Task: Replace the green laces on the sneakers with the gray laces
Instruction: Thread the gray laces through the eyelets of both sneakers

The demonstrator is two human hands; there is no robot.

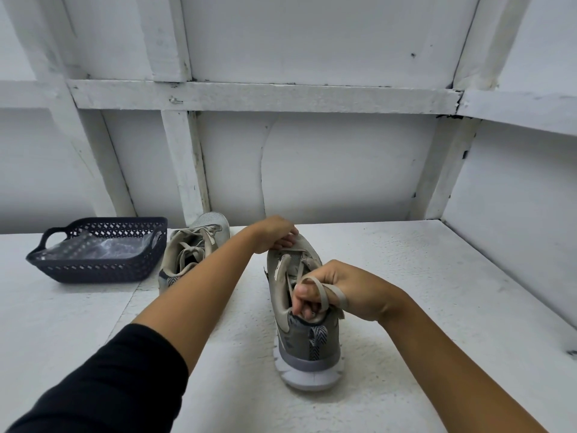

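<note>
White framed wall behind a white table; on it a dark basket (clear plastic inside) sits at the left, the far sneaker just beside it, laced; the near sneaker stands mid-table, heel toward the camera; the left hand grips its forefoot from above; the right hand, fingers curled, pinches a pale lace looped round them over the collar.
</note>
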